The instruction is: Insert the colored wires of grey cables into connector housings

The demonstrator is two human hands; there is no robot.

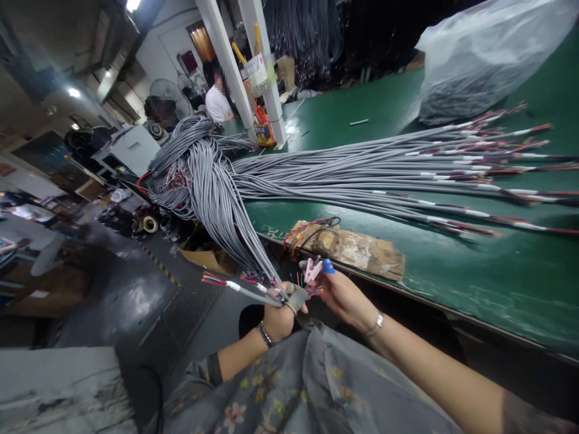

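My left hand (281,314), with grey coverings on its fingers, is closed around the ends of several grey cables (253,296). White sleeves and thin coloured wires show at the cable ends, pointing left and right of the fist. Close by on the right, my right hand (346,296) pinches a pink clip (312,271) that looks like a clothes peg. A blue cover sits on one of its fingertips. Short coloured wires stand up between the two hands. From the held ends, the cables run up to a large grey cable bundle (203,163) hanging over the table edge.
More cables lie across the green table (452,307), stripped ends to the right. A worn wooden board (362,250) with wires lies at the front edge. Behind are a plastic bag (488,60) and a white post (266,90). A person (218,102) sits farther back.
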